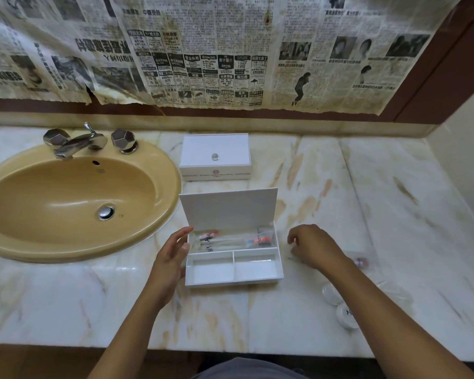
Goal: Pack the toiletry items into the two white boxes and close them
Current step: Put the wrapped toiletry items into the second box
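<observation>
open box (231, 265): on counter (367, 187), lid up, long axis left-right; packets in back slot, print unreadable
closed box (215, 157): behind it, red logo, text illegible
left hand (170, 258): released, touching box side
right hand (314, 248): fingers curled, grip unclear

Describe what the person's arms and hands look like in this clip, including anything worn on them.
Both forearms are bare up to the bottom edge of the picture; no sleeves show. The left hand and the right hand wear no gloves, and no watch, bracelet or ring can be seen. The fingers look bare, with no visible markings. A bit of grey clothing shows between the arms.
</observation>
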The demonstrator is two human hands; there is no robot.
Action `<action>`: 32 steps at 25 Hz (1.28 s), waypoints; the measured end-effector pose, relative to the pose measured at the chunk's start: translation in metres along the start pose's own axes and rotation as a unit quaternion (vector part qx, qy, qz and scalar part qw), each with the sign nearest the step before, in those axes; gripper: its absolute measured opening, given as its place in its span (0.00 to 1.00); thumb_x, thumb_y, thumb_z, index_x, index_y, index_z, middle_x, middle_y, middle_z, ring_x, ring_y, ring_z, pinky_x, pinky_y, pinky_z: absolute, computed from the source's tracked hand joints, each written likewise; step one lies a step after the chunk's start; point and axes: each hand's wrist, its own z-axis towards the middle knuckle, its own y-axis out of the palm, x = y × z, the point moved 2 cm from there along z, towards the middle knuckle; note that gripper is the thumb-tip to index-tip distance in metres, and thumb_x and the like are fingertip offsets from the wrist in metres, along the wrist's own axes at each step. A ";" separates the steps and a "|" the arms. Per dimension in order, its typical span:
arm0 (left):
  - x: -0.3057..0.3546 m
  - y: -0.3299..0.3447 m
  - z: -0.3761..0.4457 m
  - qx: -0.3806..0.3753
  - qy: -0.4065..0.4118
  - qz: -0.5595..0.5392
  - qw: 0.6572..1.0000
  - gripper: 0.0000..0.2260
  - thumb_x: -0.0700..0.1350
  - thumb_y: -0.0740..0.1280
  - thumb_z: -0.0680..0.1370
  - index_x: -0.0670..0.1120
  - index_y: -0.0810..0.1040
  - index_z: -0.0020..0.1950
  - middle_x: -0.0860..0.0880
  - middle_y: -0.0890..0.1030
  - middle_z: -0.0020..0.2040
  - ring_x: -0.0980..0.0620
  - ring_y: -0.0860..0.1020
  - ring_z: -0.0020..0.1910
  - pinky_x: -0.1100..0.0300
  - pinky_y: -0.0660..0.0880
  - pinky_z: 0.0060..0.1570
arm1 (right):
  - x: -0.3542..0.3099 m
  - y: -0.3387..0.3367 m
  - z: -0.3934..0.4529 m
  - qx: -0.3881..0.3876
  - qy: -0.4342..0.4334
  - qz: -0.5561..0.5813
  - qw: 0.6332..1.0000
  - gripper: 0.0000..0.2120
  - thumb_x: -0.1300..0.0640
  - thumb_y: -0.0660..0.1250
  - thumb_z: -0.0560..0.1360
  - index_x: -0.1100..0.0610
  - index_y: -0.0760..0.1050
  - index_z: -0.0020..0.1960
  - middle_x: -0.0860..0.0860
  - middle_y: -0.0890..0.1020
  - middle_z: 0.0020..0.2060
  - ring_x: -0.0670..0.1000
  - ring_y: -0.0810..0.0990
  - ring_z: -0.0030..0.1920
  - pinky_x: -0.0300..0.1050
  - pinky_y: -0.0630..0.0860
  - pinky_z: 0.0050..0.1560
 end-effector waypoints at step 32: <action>-0.003 -0.002 0.002 -0.019 -0.001 -0.023 1.000 0.14 0.46 0.61 0.85 0.64 0.78 0.63 0.56 0.77 0.68 0.50 0.75 0.69 0.47 0.80 0.58 | -0.148 -0.035 -0.048 0.235 -0.299 0.115 0.918 0.10 0.65 0.68 0.70 0.57 0.77 0.50 0.51 0.79 0.42 0.53 0.76 0.44 0.47 0.74 0.37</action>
